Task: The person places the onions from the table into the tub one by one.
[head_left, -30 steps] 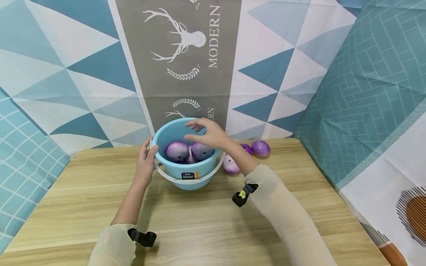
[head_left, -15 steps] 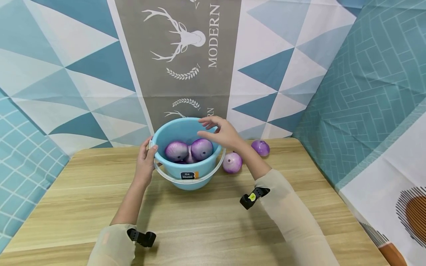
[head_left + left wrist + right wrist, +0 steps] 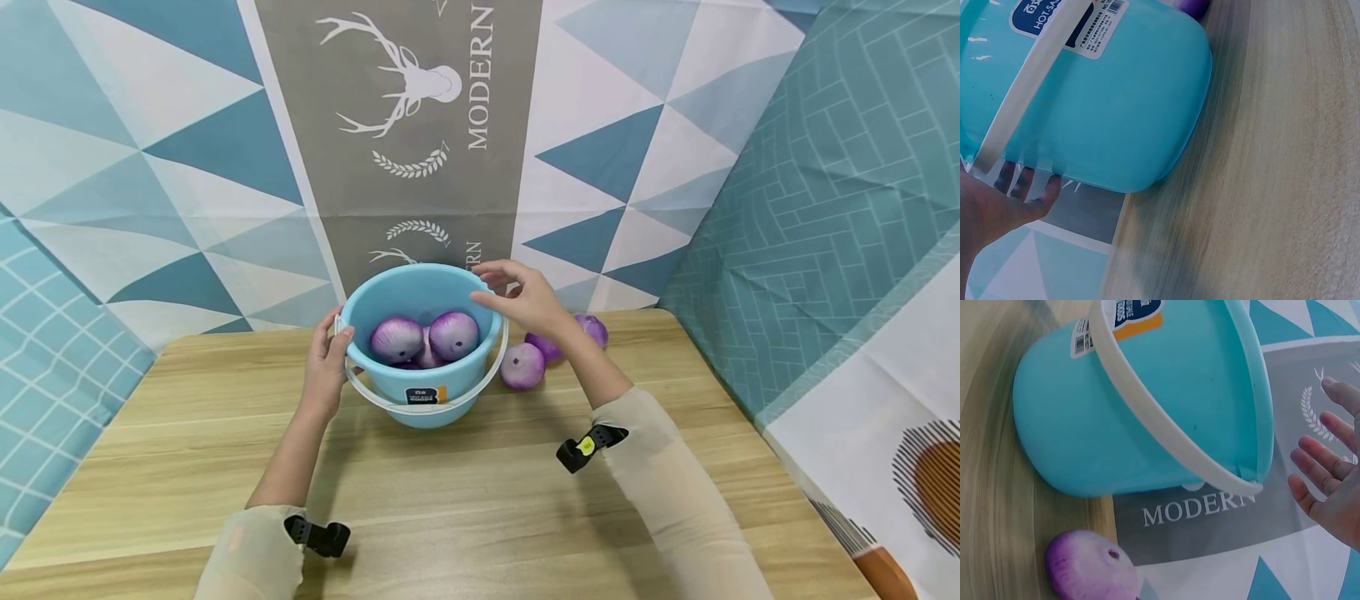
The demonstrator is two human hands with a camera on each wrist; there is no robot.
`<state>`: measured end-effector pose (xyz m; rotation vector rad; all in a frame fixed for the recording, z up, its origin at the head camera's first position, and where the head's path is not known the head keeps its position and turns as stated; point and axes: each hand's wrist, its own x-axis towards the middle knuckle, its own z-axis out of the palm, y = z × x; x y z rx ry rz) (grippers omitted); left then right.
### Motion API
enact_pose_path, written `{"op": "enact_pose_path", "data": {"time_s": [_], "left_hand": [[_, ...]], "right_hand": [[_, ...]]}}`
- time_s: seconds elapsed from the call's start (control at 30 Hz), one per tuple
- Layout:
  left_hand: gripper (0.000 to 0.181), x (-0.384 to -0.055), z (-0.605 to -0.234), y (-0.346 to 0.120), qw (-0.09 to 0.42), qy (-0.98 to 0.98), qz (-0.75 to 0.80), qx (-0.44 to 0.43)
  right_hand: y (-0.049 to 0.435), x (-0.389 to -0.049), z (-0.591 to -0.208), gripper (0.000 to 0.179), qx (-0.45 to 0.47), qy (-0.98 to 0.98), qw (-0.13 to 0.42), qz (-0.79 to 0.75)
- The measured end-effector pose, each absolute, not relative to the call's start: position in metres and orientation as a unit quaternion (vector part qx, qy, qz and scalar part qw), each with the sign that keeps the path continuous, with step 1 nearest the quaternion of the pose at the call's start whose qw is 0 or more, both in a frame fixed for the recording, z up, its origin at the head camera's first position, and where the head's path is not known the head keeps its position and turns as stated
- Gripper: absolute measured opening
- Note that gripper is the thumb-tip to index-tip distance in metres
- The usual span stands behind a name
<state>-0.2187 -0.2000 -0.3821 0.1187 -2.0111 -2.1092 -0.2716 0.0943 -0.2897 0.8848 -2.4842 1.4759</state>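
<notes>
A light blue bucket [image 3: 427, 383] with a white handle [image 3: 438, 408] stands on the table, several purple onions [image 3: 453, 335] inside it. My left hand [image 3: 324, 367] holds the bucket's left side near the handle joint; its fingers [image 3: 1022, 181] reach along the wall in the left wrist view. Just off the right rim is my right hand [image 3: 525, 296], fingers spread and nothing in them. In the right wrist view a gap shows between those fingers [image 3: 1319, 456] and the bucket. A pale purple onion [image 3: 522, 366] lies right of the bucket.
Behind it lie a darker purple onion [image 3: 545, 346] and another onion [image 3: 592, 329], both partly covered by the right arm. A patterned cloth [image 3: 420, 183] hangs at the table's back edge. The wooden table [image 3: 450, 508] extends toward the front.
My right hand has moved right, from above the bucket's opening to beside its right rim, holding nothing throughout. The left hand and bucket stay nearly in place.
</notes>
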Motion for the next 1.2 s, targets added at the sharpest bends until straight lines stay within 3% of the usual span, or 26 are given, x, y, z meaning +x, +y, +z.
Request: {"op": "enact_pose_path", "data": {"time_s": [1.2], "left_hand": [[0.051, -0.218, -0.381, -0.2, 0.109, -0.695, -0.709, 0.049]], "right_hand": [[0.152, -0.281, -0.327, 0.045, 0.214, -0.858, 0.022, 0.466]]}}
